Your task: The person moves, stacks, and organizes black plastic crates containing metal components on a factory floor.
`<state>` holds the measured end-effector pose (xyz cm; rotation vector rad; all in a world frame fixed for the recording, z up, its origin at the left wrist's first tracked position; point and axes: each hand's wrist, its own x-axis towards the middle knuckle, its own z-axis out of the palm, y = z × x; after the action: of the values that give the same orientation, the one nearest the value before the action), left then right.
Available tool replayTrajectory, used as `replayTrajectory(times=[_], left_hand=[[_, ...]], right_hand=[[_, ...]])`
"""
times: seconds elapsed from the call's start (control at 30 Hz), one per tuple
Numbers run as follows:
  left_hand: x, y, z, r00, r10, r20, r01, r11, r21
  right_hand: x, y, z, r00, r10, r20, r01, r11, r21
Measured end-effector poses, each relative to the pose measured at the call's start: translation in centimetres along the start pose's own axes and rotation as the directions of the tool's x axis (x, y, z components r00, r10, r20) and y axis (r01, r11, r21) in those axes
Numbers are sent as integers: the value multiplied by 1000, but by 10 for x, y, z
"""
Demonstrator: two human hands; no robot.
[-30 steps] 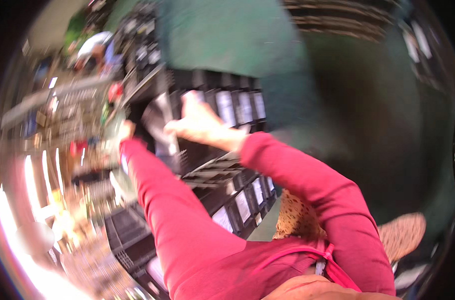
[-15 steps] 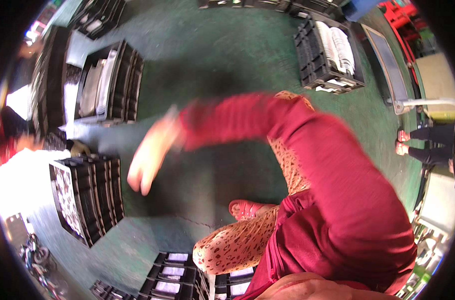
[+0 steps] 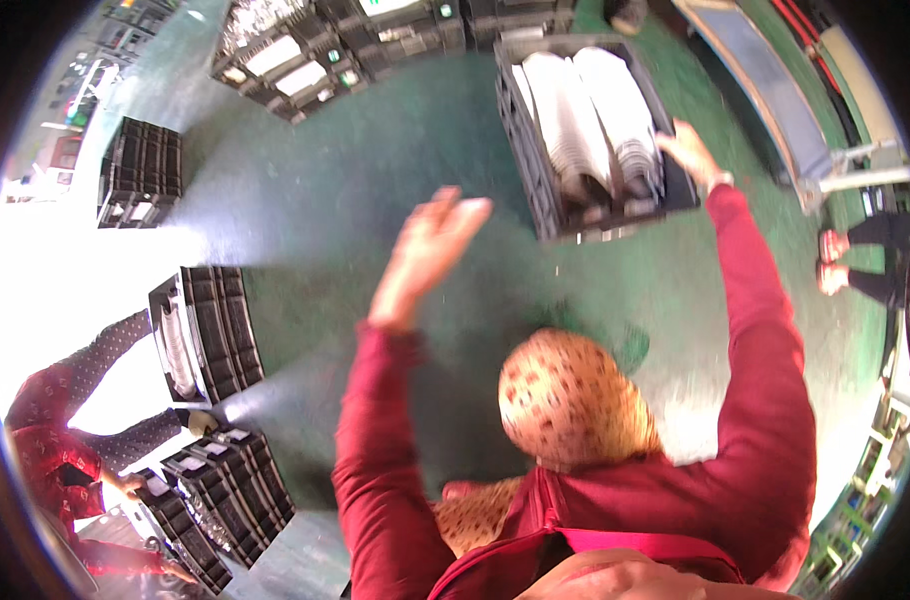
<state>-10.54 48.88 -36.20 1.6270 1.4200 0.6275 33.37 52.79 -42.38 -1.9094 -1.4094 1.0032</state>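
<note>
Grn floor (image 3: 365,170), blk crates (image 3: 225,330) about. L hand (image 3: 430,252) empty, splayed; R hand (image 3: 690,155) at crate (image 3: 521,150) edge, white pcs (image 3: 560,105) inside; can't tell grip.

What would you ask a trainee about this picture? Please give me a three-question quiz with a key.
1. Which hand is at the rim of the black plastic crate with two rows of stacked, curved white pieces?
2. True or false: the bare left hand is holding a white piece.
3. Where in the picture is the co-worker in the patterned red top: (a) upper right, (b) lower left, (c) centre?

Key:
1. The bare right hand.
2. False: it is open in the air, apart from the crate.
3. b
</note>
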Motion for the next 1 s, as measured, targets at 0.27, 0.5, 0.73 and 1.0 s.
replayTrajectory(times=[0.27, 0.5, 0.73, 1.0], left_hand=[[106, -32, 196, 948, -159, -275, 4, 872, -489], [53, -9, 91, 989, -141, -38, 68, 676, -734], [-84, -53, -74, 1000, -27, 11, 29, 949, -314], [-246, -182, -111, 862, -485, -147, 478, 874, -82]], right_hand=[[13, 6, -9, 999, -13, -37, 21, 978, 209], [-32, -78, 4, 965, -262, -23, 263, 952, 159], [-121, -116, 151, 756, -134, 640, -254, 842, 476], [-224, -52, 353, 458, -204, 865, -624, 619, 476]])
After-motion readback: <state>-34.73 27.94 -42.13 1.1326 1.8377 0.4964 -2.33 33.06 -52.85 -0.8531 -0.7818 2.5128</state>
